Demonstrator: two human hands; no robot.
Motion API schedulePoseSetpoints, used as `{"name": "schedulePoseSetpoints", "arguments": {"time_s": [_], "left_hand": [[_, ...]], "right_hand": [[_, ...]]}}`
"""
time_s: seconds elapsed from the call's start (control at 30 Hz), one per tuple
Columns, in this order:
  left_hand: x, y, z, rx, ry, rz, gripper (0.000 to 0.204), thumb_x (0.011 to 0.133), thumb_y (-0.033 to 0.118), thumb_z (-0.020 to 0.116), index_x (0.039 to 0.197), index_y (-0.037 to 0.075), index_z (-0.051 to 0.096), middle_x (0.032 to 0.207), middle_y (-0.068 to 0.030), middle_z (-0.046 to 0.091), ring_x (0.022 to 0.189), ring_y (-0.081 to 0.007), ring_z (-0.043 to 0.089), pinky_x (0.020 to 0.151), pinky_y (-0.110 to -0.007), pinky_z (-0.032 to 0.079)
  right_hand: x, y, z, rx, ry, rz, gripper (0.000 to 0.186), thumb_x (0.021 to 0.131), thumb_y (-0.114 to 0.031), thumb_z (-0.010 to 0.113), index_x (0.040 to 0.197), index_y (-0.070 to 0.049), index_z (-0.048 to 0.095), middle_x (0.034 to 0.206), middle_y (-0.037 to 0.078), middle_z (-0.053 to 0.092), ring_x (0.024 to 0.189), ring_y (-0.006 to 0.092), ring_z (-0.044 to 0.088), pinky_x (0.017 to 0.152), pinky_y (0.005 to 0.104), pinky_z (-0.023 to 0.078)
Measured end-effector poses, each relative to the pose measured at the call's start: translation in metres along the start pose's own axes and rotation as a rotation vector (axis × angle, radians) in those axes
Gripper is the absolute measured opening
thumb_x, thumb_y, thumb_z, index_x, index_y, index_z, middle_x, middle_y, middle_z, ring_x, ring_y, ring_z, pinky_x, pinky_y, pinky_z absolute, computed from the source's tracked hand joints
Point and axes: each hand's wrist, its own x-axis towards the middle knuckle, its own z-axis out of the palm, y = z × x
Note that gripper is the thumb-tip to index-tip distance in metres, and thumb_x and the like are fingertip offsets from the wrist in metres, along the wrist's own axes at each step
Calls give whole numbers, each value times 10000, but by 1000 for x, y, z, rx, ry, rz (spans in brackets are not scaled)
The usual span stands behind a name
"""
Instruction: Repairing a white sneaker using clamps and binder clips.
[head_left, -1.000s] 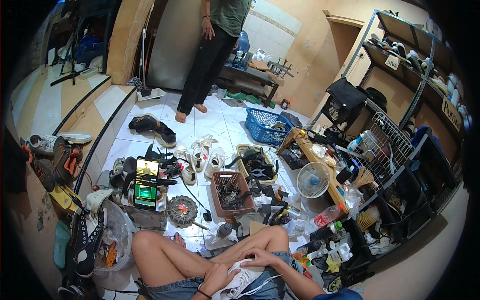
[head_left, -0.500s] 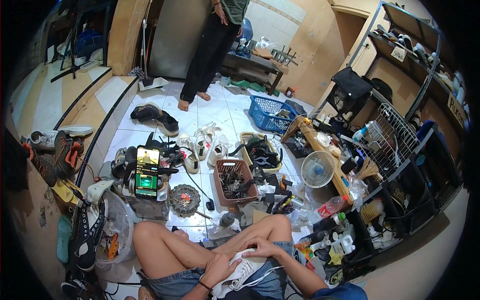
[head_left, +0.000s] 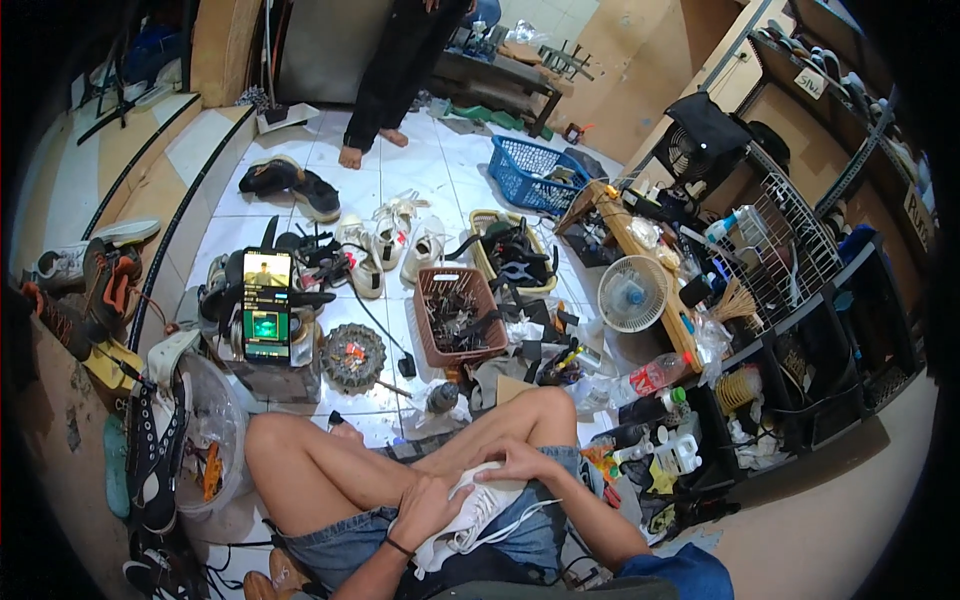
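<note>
Across my lap lies a white lace-up shoe (head_left: 482, 508) with its laces hanging loose to the right. My left hand (head_left: 428, 508) is closed on the shoe's near left side, and a dark band circles that wrist. At the shoe's far end my right hand (head_left: 507, 462) grips the edge, thumb and fingers bent over it. Whether a small tool is between the fingers cannot be made out. Ahead on the floor stand a phone (head_left: 267, 305) propped upright, a round dark ashtray-like dish (head_left: 353, 358) and a brown basket (head_left: 462, 355) of small dark metal pieces.
Several shoes (head_left: 385, 245) stand on the tiles ahead. A person (head_left: 395, 80) stands barefoot beyond them. To the right are a fan (head_left: 632, 293), a wooden bench (head_left: 650, 270), bottles (head_left: 655, 378) and a rack (head_left: 850, 150). A clear bin (head_left: 215, 440) holds scraps on the left.
The view has tilted down and shifted, so the room sits slightly higher and more to the left. Both hands stay on the shoe with little visible movement.
</note>
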Motion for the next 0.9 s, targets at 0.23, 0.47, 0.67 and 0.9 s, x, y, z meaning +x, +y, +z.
{"name": "schedulePoseSetpoints", "arguments": {"time_s": [0.23, 0.47, 0.67, 0.9], "left_hand": [[-3, -3, 4, 16, -31, -39, 328, 924, 355, 672, 1087, 85, 762, 856, -262, 696, 815, -432, 684, 714, -503, 541], [1, -2, 3, -42, -11, -15, 338, 921, 356, 670, 1080, 71, 761, 862, -255, 701, 811, -435, 684, 723, -499, 541], [-4, -2, 1, -19, -49, -48, 378, 928, 403, 656, 1130, 98, 751, 852, -235, 710, 836, -420, 693, 746, -485, 544], [2, -2, 2, -58, 7, 54, 372, 940, 404, 644, 1116, 96, 755, 841, -237, 706, 794, -419, 690, 734, -492, 548]], "right_hand": [[1, 5, 0, -25, -23, -43, 293, 876, -199, 795, 1062, 22, 743, 1049, 131, 758, 1013, 208, 700, 934, 337, 526], [1, 4, -3, -16, -21, -29, 292, 880, -198, 793, 1064, 22, 744, 1063, 128, 756, 1021, 211, 696, 935, 340, 526], [0, 7, -2, -39, -23, -67, 313, 906, -246, 773, 1057, 26, 739, 1042, 113, 753, 1014, 188, 683, 936, 330, 519], [-2, 0, -5, -26, -20, -27, 296, 911, -242, 765, 1055, 16, 742, 1040, 103, 754, 1000, 178, 681, 929, 322, 518]]}}
